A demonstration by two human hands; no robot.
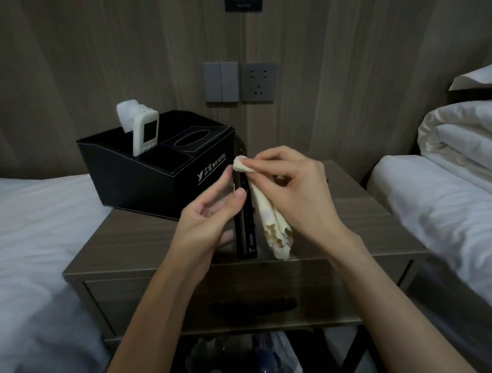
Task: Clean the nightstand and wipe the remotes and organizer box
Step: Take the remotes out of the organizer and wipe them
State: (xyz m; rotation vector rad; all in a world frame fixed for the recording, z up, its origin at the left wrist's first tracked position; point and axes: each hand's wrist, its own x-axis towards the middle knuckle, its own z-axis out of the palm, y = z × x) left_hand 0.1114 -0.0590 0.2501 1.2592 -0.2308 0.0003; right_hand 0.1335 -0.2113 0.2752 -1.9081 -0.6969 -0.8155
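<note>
Just right of the box [141, 177], above the desk [368, 208]: remote wiping.
The left grip [206, 219] holds the remote [245, 229]; the right grip [293, 184] pinches a cloth [272, 222] against its top.

The brown nightstand [354, 209] bears a black organizer box [142, 186] back left

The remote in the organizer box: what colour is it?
The remote is white with a dark screen; head view.
</note>
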